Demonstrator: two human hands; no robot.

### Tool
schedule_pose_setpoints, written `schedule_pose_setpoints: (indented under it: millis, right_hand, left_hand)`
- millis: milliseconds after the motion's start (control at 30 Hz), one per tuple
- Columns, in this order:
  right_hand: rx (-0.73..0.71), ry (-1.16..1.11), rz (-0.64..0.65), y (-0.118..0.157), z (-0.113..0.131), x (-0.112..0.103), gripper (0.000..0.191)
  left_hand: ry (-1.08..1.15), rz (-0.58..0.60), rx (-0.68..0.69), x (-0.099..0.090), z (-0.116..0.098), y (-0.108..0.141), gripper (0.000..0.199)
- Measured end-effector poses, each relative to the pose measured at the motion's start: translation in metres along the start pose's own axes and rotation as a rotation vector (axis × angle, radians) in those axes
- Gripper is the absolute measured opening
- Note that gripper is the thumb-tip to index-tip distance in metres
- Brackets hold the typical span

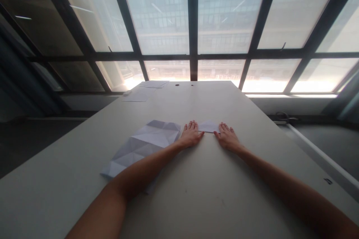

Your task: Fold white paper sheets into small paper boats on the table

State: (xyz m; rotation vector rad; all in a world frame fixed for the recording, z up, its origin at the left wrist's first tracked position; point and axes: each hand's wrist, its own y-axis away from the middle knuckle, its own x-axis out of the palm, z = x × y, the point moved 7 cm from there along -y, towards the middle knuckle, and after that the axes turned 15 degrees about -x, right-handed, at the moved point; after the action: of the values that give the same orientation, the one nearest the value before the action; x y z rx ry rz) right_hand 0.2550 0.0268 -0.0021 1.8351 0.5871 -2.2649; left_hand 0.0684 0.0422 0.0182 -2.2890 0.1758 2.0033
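A small folded white paper (208, 126) lies flat on the pale table (196, 194) between my two hands. My left hand (191, 135) rests palm down with its fingers on the paper's left end. Pressing flat on the paper's right end is my right hand (227, 137), fingers spread. Neither hand grips the paper. A larger creased white sheet (143, 145) lies to the left, partly under my left forearm.
Several loose paper sheets (154, 84) and another sheet (135, 97) sit at the table's far left end. Two small dark holes (177, 84) mark the far edge. Large dark-framed windows (193, 26) stand behind the table. The floor drops off on both sides.
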Motion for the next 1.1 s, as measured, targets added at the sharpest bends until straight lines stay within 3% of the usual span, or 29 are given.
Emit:
schedule_pose_setpoints:
  millis: [233, 367, 467, 600, 933, 1100]
  right_hand:
    - [-0.014, -0.044, -0.126, -0.001, -0.004, -0.006, 0.051]
    - [-0.050, -0.059, -0.155, -0.003, -0.004, -0.017, 0.041]
    - [-0.071, -0.075, -0.194, -0.003, -0.003, -0.023, 0.038]
    - [-0.107, -0.117, -0.248, -0.002, -0.002, -0.025, 0.033]
    - [-0.131, -0.298, -0.323, -0.005, -0.003, -0.028, 0.029]
    - [-0.165, -0.509, -0.346, -0.008, -0.005, -0.024, 0.046]
  left_hand:
    - [0.042, -0.070, 0.022, -0.003, -0.002, 0.005, 0.065]
    - [0.032, -0.174, 0.179, -0.007, -0.012, 0.008, 0.058]
    - [0.048, -0.121, 0.309, -0.001, -0.020, 0.007, 0.058]
    - [0.061, -0.031, 0.363, 0.007, -0.021, 0.006, 0.057]
    - [0.081, 0.002, 0.350, 0.004, -0.021, 0.008, 0.053]
    - [0.108, 0.003, 0.292, 0.006, -0.016, 0.005, 0.057]
